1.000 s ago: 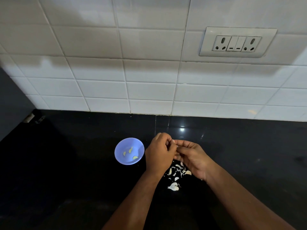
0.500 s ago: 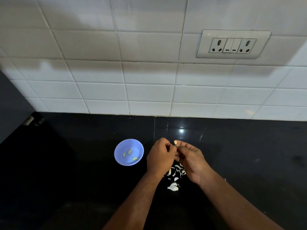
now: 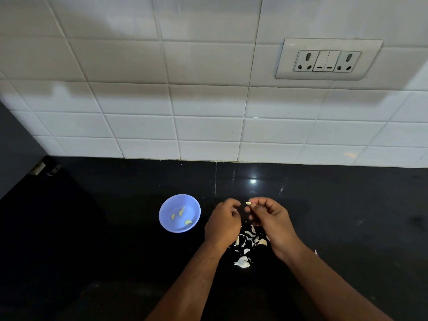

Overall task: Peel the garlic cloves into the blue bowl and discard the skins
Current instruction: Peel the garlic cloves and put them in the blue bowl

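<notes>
White tiled wall (image 3: pixel 139 107) at the back w/ a double socket plate (image 3: pixel 328 59) upper right; below it a glossy black desk (image 3: pixel 347 216) running from the wall edge toward the camera. A dark panel (image 3: pixel 14 144) closes off the desk's left end.

Blue bowl (image 3: pixel 179 213) sits mid-desk, left of the hands, apart from both; three peeled cloves (image 3: pixel 182 211) lie in it (pale yellow, spread out, not touching each other).

Right hand (image 3: pixel 271 218) is raised just above the desk, thumb and forefinger pinching a small garlic clove (image 3: pixel 248 203) at the tips; remaining fingers curled under. Left hand (image 3: pixel 223 224) is just beside it, a small gap between them, fingers curled inward. Something pale shows at its fingertips, but too small to tell whether it holds a bit of skin or nothing.

Garlic skins (image 3: pixel 251 237) lie scattered on the desk under and between the two hands, w/ a bigger white piece (image 3: pixel 242 262) nearest the camera, between the forearms. One tiny scrap (image 3: pixel 315 252) lies by the right wrist.
</notes>
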A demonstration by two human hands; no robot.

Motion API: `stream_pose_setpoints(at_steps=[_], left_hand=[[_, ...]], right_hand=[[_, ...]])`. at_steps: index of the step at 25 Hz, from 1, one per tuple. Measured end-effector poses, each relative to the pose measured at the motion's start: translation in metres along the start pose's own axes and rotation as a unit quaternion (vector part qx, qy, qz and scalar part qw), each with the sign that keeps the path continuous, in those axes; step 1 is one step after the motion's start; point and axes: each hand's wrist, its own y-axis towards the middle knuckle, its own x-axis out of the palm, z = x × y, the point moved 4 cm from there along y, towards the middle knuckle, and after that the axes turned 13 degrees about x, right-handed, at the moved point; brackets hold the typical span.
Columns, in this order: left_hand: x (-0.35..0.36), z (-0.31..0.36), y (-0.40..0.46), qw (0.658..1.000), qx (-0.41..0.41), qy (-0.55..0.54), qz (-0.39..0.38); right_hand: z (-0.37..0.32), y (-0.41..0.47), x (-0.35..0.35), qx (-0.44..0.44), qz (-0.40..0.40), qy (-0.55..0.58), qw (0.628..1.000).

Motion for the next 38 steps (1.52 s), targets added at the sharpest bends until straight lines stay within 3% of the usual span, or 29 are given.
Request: stream_pose_setpoints(at_steps=[5,12,16,21,27,34,38], left_hand=[[0.0,0.009,0.0,0.98,0.004,-0.176,0.092],[0.0,0.008,-0.003,0.952,-0.004,-0.286,0.11],[0.001,0.007,-0.004,0.928,-0.054,-0.357,0.089],[0.002,0.016,-0.007,0.915,-0.053,-0.381,0.125],[0.011,0.016,-0.01,0.854,-0.145,-0.488,0.104],[0.013,0.002,-0.011,0.89,-0.114,-0.432,0.089],[0.012,0.005,-0.008,0.888,-0.085,-0.433,0.127]], right_hand=[[-0.002,0.002,-0.001,-0.034,0.018,-0.008,0.999],[-0.002,0.002,-0.002,-0.017,0.021,0.02,0.999],[-0.001,0.003,0.002,0.011,-0.009,0.039,0.999],[0.003,0.009,0.01,0.07,-0.054,0.13,0.988],[0.013,0.016,0.01,0.151,-0.108,0.204,0.961],[0.012,0.014,0.003,0.084,-0.074,0.115,0.987],[0.005,0.011,0.009,0.08,-0.067,0.127,0.986]])
